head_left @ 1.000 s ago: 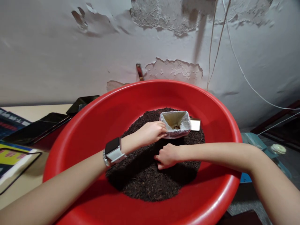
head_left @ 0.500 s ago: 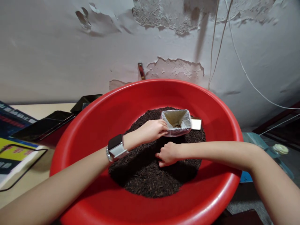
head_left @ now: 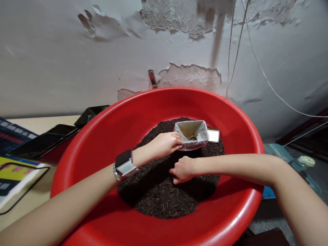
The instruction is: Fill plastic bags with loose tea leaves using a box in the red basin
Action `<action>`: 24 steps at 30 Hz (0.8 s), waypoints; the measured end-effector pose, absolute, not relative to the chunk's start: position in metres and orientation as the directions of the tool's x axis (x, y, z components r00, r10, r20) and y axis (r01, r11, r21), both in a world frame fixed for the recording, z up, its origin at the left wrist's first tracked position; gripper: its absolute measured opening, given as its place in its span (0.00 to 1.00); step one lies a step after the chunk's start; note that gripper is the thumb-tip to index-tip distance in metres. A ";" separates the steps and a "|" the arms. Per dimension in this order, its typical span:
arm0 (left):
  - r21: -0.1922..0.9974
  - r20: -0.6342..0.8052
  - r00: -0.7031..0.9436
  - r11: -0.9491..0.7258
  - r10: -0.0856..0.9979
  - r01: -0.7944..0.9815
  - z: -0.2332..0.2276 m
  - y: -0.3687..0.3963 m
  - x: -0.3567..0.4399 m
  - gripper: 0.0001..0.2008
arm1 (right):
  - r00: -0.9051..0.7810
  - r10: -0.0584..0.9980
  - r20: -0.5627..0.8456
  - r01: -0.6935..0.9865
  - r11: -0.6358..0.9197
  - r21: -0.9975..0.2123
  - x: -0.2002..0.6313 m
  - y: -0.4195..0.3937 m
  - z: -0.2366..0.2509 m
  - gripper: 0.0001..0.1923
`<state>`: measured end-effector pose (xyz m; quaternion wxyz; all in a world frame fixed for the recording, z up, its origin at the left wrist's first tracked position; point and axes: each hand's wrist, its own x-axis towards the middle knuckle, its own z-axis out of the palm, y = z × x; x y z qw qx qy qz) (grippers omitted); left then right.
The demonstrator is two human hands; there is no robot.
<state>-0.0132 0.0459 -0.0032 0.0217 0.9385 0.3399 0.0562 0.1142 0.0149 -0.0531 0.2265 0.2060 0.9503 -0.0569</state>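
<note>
Container (head_left: 196,146) held at edge by left hand (head_left: 171,142), right hand (head_left: 182,169) curled narrow over dark soil (head_left: 169,204), grip unclear

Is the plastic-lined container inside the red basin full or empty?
The plastic-lined container is nearly empty: through its open top, only some dark bits show at the bottom.

middle: red tub (head_left: 89,147), very dark brown soil (head_left: 170,203) | middle: box (head_left: 188,130), cloudy white liner (head_left: 196,146), yellow-brown inside | left of middle: watch (head_left: 124,162), black face, white strap (head_left: 127,168) | top: wall (head_left: 51,65), light grey with pinkish and grey patches (head_left: 189,75) | left edge: cream surface (head_left: 52,120), black tray (head_left: 51,137), yellow and dark blue printed cover (head_left: 14,131) | right edge: blue-green bin (head_left: 278,152)
</note>
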 end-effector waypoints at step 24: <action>0.089 0.079 0.763 -0.767 0.642 0.636 -0.002 0.046 -0.014 0.10 | -0.753 0.314 -0.578 0.401 0.916 -0.025 0.119 0.011 0.008 0.24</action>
